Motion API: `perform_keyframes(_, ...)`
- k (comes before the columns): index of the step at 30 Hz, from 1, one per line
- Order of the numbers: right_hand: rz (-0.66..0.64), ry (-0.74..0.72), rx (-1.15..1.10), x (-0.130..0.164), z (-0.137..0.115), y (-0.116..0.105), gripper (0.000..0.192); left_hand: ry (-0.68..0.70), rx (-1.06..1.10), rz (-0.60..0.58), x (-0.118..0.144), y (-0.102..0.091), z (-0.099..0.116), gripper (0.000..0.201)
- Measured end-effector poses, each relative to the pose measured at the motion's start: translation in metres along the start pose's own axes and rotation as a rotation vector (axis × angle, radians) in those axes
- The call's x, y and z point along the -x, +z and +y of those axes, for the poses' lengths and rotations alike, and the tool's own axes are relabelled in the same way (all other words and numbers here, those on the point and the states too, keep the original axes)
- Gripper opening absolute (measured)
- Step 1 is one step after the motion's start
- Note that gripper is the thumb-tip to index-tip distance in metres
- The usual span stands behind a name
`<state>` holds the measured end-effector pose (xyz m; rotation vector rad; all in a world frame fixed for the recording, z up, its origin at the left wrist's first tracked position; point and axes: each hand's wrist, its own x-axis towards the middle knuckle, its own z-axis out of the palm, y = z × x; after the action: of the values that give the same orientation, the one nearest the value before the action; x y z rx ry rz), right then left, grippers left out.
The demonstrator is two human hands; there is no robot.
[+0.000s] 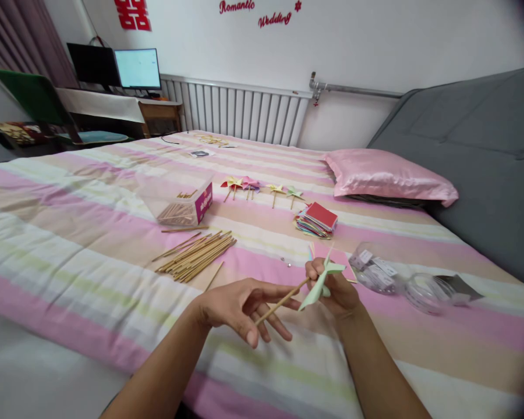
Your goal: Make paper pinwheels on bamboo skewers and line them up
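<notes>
So, head view only: left hand (240, 308) pinching a wooden stick (279, 304) lightly between fingers, kept level to meet the pale green paper pinwheel (321, 282) gripped in the right hand (336, 288), both held up over the striped bed (91, 233). Loose stick pile (196, 256), open stick box (187, 206), finished pinwheels (262, 187) and paper stack (318, 220) laid out within easy reach.
</notes>
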<state>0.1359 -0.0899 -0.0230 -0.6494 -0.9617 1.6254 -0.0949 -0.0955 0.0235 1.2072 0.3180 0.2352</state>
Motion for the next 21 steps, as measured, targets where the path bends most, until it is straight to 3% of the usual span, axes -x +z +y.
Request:
perform_keyframes(4, -0.141, 0.002, 0.064, 0.001, -0.001, 0.002, 0.03, -0.016, 0.055, 0.034, 0.0, -0.001, -0.002, 0.09)
perform_keyframes(7, -0.222, 0.007, 0.148, 0.001, 0.001, 0.002, 0.026, -0.1, 0.01, 0.135, -0.004, 0.0, -0.009, 0.062)
perform_keyframes(11, -0.187, -0.05, 0.224, -0.002, 0.005, 0.002, 0.023, -0.119, -0.058, 0.271, -0.012, 0.0, -0.017, 0.028)
perform_keyframes(21, 0.017, -0.237, 0.167, -0.005, 0.007, 0.019, 0.02, 0.106, -0.284, 0.7, -0.016, -0.002, -0.008, 0.039)
